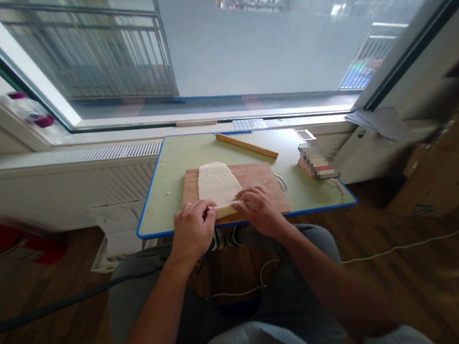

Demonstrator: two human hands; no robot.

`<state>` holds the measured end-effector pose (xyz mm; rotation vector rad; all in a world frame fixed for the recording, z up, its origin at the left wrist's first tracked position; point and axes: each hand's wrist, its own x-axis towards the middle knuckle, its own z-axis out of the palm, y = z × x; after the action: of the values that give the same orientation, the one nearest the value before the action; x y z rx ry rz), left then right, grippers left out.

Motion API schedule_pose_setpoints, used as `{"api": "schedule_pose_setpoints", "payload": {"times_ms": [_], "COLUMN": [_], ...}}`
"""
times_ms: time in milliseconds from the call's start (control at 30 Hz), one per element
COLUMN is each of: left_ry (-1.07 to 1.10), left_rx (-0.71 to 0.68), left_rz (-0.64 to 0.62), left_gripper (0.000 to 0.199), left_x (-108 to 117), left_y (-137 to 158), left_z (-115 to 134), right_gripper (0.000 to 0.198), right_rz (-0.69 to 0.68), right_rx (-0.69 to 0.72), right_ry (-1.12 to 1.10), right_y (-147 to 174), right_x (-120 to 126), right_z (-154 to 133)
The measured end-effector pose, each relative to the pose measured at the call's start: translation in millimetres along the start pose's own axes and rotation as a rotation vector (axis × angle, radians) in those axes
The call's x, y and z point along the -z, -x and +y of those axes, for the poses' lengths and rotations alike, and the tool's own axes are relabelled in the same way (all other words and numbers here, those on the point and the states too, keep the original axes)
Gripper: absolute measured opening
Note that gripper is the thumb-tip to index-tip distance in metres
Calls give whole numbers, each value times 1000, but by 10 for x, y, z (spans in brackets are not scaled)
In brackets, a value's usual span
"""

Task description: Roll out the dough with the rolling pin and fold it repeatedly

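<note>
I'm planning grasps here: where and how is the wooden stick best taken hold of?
Likely the middle of the wooden stick, from above, pinched across its width: it is long and narrow, uncovered, and lies flat on the table.

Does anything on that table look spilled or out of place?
A small pale speck lies on the tabletop left of the wooden board, perhaps strayed from the dough; the item at right looks oddly pixelated.

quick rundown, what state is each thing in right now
dough: flat sheet, near edge gathered into a thick strip
left hand: closed on the strip's left end
right hand: closed on the strip's right end
wooden board: lying flat under the dough
wooden stick: lying loose beyond the board
table: flat, bearing the board and stick
bottle: by the window, fill level unclear
</note>
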<state>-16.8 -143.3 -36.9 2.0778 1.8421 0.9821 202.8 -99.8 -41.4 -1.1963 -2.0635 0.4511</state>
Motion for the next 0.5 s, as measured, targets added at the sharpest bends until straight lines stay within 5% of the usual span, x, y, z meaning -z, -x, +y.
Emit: {"api": "schedule_pose_setpoints", "payload": {"times_ms": [167, 267, 367, 500], "left_ry": [-185, -175, -133, -155], "left_rx": [-58, -205, -329, -293], "left_rz": [95, 108, 67, 103], "left_gripper": [24, 26, 30, 33], "left_x": [-24, -34, -75, -129], "left_y": [-9, 31, 108, 225], "left_z": [57, 67, 24, -82], "right_gripper": [10, 11, 23, 32], "right_rz": [180, 232, 182, 94], "right_rx": [-101, -52, 90, 116], "right_ry": [144, 167, 185, 245], "right_y": [11, 92, 237, 397], "right_x": [-122, -168, -209, -208], "right_z": [-28, -77, -147, -162]}}
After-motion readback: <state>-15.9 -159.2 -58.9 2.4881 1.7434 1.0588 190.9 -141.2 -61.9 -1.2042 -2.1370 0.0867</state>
